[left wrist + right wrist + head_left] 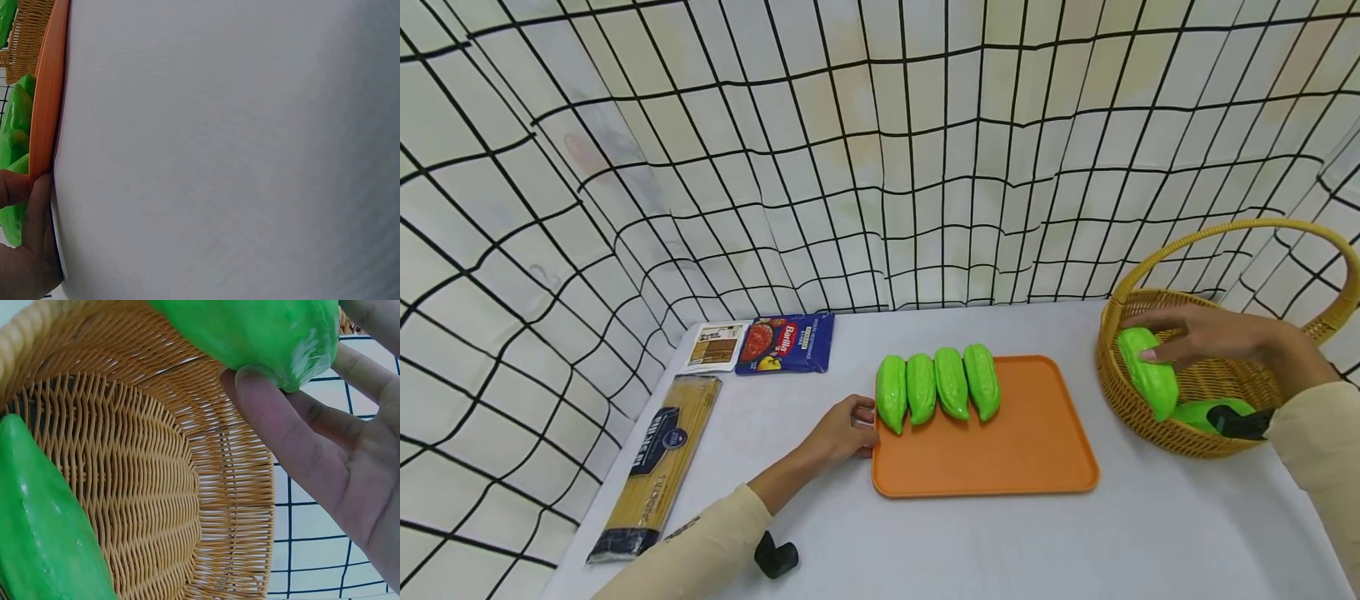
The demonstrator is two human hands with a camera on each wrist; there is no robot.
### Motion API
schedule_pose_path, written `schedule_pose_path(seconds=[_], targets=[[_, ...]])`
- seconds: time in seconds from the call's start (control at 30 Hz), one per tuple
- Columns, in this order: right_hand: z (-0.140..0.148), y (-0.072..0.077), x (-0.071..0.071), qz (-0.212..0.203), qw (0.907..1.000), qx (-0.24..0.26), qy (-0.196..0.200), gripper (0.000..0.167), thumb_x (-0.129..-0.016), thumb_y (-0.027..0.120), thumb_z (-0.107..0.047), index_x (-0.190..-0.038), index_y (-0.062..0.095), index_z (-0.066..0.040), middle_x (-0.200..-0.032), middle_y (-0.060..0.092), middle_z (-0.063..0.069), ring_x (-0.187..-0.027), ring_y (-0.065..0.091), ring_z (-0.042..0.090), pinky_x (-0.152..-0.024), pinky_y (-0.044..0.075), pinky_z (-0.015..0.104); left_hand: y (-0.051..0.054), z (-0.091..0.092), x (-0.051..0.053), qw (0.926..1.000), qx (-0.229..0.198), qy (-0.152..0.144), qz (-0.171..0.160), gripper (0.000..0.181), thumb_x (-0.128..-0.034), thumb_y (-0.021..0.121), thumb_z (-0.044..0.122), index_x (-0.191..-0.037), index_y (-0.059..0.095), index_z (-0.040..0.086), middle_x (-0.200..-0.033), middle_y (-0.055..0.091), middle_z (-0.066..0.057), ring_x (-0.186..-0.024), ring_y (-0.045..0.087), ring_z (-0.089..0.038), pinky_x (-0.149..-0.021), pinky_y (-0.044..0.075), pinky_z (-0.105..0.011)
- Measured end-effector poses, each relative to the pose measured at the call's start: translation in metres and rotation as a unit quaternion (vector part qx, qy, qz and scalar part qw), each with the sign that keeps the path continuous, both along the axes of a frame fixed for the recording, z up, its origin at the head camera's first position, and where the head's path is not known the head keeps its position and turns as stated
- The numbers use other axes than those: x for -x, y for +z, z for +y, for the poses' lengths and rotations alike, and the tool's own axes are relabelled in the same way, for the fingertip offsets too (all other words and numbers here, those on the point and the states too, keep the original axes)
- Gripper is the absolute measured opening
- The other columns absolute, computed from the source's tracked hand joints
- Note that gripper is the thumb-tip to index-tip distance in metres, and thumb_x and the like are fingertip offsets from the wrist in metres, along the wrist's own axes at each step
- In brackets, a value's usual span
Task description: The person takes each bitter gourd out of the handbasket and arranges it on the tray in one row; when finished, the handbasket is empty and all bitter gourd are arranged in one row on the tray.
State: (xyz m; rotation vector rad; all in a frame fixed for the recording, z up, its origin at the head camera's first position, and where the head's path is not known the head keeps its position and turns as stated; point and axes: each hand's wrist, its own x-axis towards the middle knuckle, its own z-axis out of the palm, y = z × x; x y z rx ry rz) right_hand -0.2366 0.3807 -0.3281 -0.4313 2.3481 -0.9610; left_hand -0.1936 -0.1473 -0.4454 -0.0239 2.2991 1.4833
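Observation:
My left hand (842, 432) pinches the left rim of an orange tray (985, 467), thumb and finger on either side of the edge in the left wrist view. Several glossy green ribbed gourds (951, 383) lie side by side along the tray's back left part. At the right, my right hand (1210, 333) grips another green ribbed gourd (1148, 373) over a wicker basket (1120, 408). The right wrist view shows the thumb and fingers around the end of this gourd (269, 337). A further gourd (44, 525) lies inside the basket.
A pack of spaghetti (658, 467) lies on the left of the white table (970, 550), with a blue Barilla packet (786, 343) and a white-edged card or packet (715, 347) behind it. The basket's tall handle (1247, 225) arches over it. Black netting (910, 167) surrounds the table's back and sides.

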Motion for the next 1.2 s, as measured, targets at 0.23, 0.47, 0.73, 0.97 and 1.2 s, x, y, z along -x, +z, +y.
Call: schedule_pose_path(seconds=[0.23, 0.47, 0.73, 0.97, 1.2], targets=[[-0.002, -0.001, -0.005, 0.007, 0.9999, 0.010, 0.010, 0.062, -0.097, 0.064, -0.023, -0.152, 0.038, -0.011, -0.143, 0.041, 0.018, -0.111, 0.062, 0.017, -0.088, 0.058, 0.034, 0.000, 0.000, 0.001, 0.9999, -0.015, 0.004, 0.001, 0.063, -0.0785, 0.069, -0.003, -0.138, 0.049, -0.002, -0.118, 0.056, -0.015, -0.098, 0.064, -0.021, -0.075, 0.063, -0.033], [-0.009, 0.001, -0.009, 0.007, 0.9997, 0.010, 0.023, 0.061, -0.097, 0.064, -0.023, -0.152, 0.039, -0.011, -0.135, 0.046, 0.017, -0.108, 0.061, 0.018, -0.086, 0.058, 0.034, -0.001, 0.000, 0.001, 0.9999, -0.012, -0.001, -0.001, 0.063, -0.0787, 0.070, -0.002, -0.138, 0.049, -0.002, -0.119, 0.056, -0.015, -0.096, 0.064, -0.021, -0.075, 0.063, -0.033], [-0.024, 0.001, -0.010, 0.022, 0.9983, -0.003, 0.053, 0.051, -0.097, 0.065, -0.026, -0.145, 0.050, -0.023, -0.144, 0.045, 0.013, -0.120, 0.053, 0.017, -0.088, 0.056, 0.033, -0.001, 0.000, 0.001, 0.9999, -0.013, 0.001, 0.002, 0.063, -0.0789, 0.069, -0.002, -0.138, 0.049, -0.002, -0.119, 0.056, -0.015, -0.097, 0.064, -0.021, -0.075, 0.063, -0.033], [-0.041, -0.003, -0.008, 0.026, 0.9984, -0.001, 0.050, 0.053, -0.096, 0.065, -0.029, -0.146, 0.049, -0.024, -0.149, 0.044, 0.016, -0.126, 0.049, 0.029, -0.091, 0.054, 0.037, -0.001, -0.001, 0.001, 0.9998, -0.018, 0.005, 0.000, 0.062, -0.0788, 0.069, -0.003, -0.138, 0.049, -0.001, -0.119, 0.056, -0.014, -0.097, 0.064, -0.021, -0.075, 0.063, -0.033], [-0.059, -0.008, -0.002, 0.015, 0.9988, 0.001, 0.045, 0.056, -0.097, 0.065, -0.031, -0.149, 0.046, -0.023, -0.139, 0.050, 0.017, -0.113, 0.059, 0.029, -0.088, 0.057, 0.037, -0.003, -0.001, 0.002, 0.9999, -0.017, 0.000, 0.002, 0.062, -0.0788, 0.070, -0.002, -0.138, 0.049, -0.001, -0.118, 0.055, -0.014, -0.098, 0.063, -0.022, -0.075, 0.063, -0.033]])
